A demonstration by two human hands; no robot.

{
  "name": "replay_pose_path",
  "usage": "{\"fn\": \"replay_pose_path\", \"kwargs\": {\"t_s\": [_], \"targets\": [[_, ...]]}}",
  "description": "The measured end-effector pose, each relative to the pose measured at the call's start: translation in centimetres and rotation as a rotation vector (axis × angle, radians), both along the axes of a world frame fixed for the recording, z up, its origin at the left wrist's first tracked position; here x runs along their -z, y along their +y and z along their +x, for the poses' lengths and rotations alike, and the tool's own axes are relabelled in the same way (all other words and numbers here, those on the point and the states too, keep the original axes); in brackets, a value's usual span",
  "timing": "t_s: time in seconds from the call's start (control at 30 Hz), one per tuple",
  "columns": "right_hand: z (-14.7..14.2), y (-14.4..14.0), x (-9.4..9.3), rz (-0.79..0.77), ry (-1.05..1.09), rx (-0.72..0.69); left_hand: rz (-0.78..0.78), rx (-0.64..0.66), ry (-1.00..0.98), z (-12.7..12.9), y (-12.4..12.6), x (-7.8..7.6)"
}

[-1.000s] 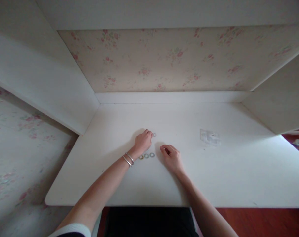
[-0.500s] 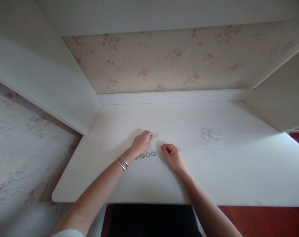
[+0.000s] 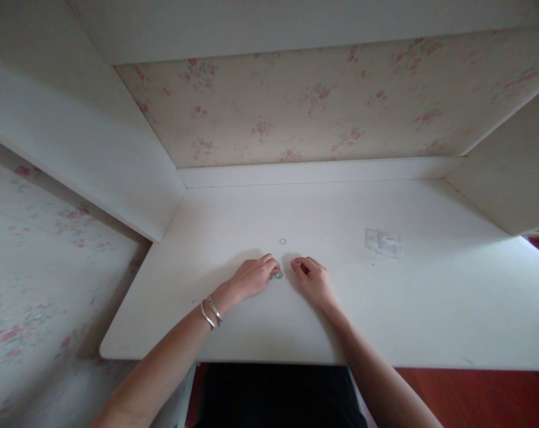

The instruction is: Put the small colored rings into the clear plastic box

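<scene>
My left hand, with two silver bangles on the wrist, lies palm down on the white desk. Its curled fingertips rest on a small grey ring that lies flat on the desk. I cannot tell whether the fingers grip it. The hand covers the spot just left of that ring. A smaller thin ring lies alone on the desk a little beyond the fingertips. My right hand rests close by on the right, fingers curled in, with nothing visible in it.
A small clear plastic bag lies flat on the desk to the right. White side panels flank the desk and floral wallpaper backs it. A red floor shows beyond the front edge.
My left hand has drawn back from the small far ring toward me and now covers the row of rings, leaving only the rightmost one showing. My right hand has barely moved.
</scene>
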State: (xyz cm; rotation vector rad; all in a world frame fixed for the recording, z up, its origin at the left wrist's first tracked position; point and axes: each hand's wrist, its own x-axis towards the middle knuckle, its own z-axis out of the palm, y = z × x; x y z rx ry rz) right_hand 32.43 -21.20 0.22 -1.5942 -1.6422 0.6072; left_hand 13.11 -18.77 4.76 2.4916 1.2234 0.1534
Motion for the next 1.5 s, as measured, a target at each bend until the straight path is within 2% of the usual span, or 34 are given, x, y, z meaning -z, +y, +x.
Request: {"fn": "replay_pose_path", "kwargs": {"t_s": [0.33, 0.53, 0.67, 0.93, 1.2, 1.5], "targets": [[0.1, -0.1, 0.0, -0.004, -0.008, -0.005, 0.066, -0.162, -0.084, -0.5, 3.5, 0.4], [0.1, -0.1, 0.0, -0.016, -0.016, 0.002, 0.029, -0.249, -0.217, -1.1, 6.4, 1.8], [0.1, 0.0, 0.0, -0.024, -0.014, -0.011, 0.053, -0.32, -0.22, -1.4, 7.7, 2.6], [0.3, 0.1, 0.3, -0.026, -0.034, -0.002, 0.068, -0.326, -0.134, -1.8, 7.9, 2.1], [0.3, 0.1, 0.3, -0.027, -0.026, -0.009, 0.063, -0.369, -0.063, -2.5, 8.4, 3.0], [0.3, 0.1, 0.4, -0.007, -0.022, -0.01, -0.059, -0.351, -0.117, -3.0, 9.3, 3.1]]}}
